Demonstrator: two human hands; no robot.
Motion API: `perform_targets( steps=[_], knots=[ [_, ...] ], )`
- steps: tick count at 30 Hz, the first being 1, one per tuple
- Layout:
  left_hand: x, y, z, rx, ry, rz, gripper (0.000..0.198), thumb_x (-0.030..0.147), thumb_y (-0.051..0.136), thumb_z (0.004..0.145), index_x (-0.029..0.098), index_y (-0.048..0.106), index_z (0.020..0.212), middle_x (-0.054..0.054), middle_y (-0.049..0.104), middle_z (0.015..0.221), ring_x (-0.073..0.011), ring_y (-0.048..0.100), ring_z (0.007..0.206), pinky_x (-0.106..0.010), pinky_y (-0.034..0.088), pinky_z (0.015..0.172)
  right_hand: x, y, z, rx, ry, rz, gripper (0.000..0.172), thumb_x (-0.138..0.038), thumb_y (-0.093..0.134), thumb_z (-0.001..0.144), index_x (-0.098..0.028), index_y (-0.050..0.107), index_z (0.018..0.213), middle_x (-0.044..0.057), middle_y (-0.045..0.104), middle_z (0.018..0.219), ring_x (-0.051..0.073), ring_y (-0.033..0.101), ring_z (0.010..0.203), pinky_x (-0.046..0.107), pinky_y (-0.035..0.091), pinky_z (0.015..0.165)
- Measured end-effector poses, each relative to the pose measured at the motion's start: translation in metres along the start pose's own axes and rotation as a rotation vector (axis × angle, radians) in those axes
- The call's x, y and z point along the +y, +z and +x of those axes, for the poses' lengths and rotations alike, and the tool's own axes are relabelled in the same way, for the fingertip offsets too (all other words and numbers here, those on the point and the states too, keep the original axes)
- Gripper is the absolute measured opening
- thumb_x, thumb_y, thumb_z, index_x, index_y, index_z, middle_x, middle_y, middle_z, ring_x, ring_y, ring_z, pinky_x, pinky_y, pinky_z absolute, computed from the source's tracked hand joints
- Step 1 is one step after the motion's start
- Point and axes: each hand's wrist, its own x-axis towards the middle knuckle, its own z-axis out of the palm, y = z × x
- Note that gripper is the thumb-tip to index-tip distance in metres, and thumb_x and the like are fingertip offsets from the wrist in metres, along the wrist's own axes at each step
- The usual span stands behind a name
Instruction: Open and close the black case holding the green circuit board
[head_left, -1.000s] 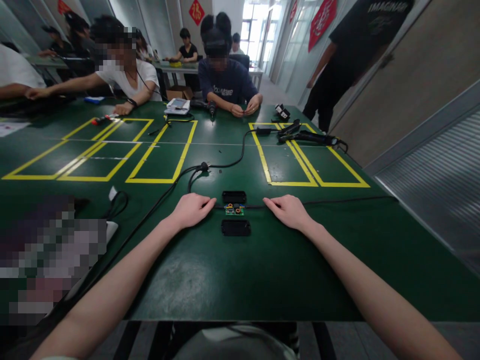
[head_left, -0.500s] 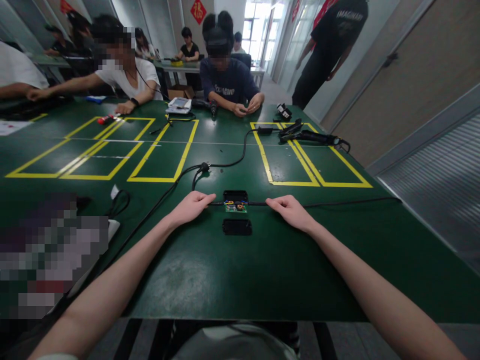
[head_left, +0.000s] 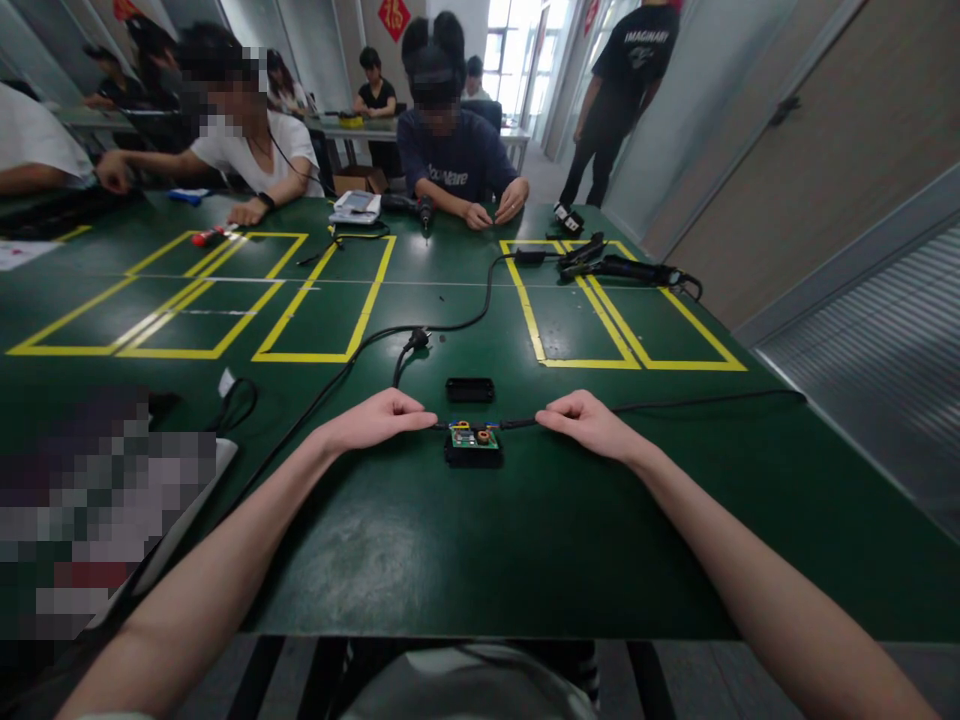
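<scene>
A small green circuit board (head_left: pixel 472 438) with a copper coil hangs between two black cables, in front of me at mid-table. My left hand (head_left: pixel 382 417) pinches the left cable close to the board. The right cable (head_left: pixel 517 423) is pinched in my right hand (head_left: pixel 581 424). Below and partly behind the board lies one black plastic case half (head_left: pixel 474 461); I cannot tell whether they touch. The other black case half (head_left: pixel 470 389) lies open side up, just beyond the board. A power plug (head_left: pixel 418 340) on a black cord lies beyond my left hand.
Yellow tape rectangles mark the green table (head_left: pixel 600 540). A black hair-straightener-like tool (head_left: pixel 630 272) lies far right, its cord running to a small black box (head_left: pixel 530 257). A drill (head_left: pixel 409 208) lies near a seated co-worker. A pixelated flat item (head_left: pixel 112 530) is at left.
Both hands have brought the circuit board toward me, from the far case half to over the near one. The plug has shifted slightly right. A standing person in the background has moved left.
</scene>
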Motion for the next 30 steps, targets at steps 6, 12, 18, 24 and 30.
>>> perform_targets(
  steps=[6,12,18,24,30],
  knots=[
    [0.0,0.003,0.0,-0.017,-0.005,0.085,0.061,0.069,0.059,0.085,0.021,0.031,0.059,0.006,0.024,0.059,-0.0085,0.025,0.053,-0.026,0.02,0.052,0.0,0.001,0.0,0.021,-0.016,-0.067,0.067,-0.073,0.059,0.086,-0.021,0.035,0.052,-0.006,0.027,0.055,0.008,0.026,0.051,0.027,0.023,0.051],
    [0.001,0.005,0.0,-0.006,-0.015,0.128,0.06,0.067,0.058,0.086,0.021,0.029,0.059,0.006,0.023,0.059,-0.0089,0.024,0.053,-0.026,0.019,0.053,0.002,0.001,0.0,0.03,-0.008,-0.077,0.066,-0.073,0.058,0.087,-0.021,0.035,0.053,-0.005,0.028,0.055,0.008,0.028,0.051,0.027,0.025,0.051],
    [0.003,0.007,0.0,0.002,-0.02,0.188,0.059,0.066,0.056,0.085,0.021,0.03,0.057,0.006,0.024,0.059,-0.0094,0.026,0.054,-0.026,0.021,0.054,-0.001,0.002,-0.001,0.018,-0.001,-0.098,0.065,-0.072,0.058,0.087,-0.021,0.035,0.053,-0.006,0.027,0.055,0.008,0.028,0.051,0.027,0.025,0.052],
    [0.001,0.011,0.0,0.047,0.0,0.249,0.059,0.064,0.056,0.086,0.02,0.031,0.055,0.005,0.025,0.058,-0.0101,0.027,0.055,-0.026,0.021,0.055,-0.002,0.003,0.0,0.032,-0.016,-0.103,0.066,-0.071,0.059,0.088,-0.022,0.034,0.053,-0.006,0.027,0.055,0.008,0.028,0.052,0.027,0.027,0.053],
    [-0.001,0.012,0.001,0.079,-0.013,0.233,0.062,0.068,0.056,0.087,0.02,0.03,0.056,0.005,0.023,0.058,-0.0103,0.025,0.055,-0.026,0.02,0.055,0.002,0.001,0.001,0.069,-0.018,-0.116,0.066,-0.072,0.058,0.088,-0.022,0.033,0.053,-0.005,0.027,0.056,0.009,0.028,0.053,0.028,0.027,0.054]
  ],
)
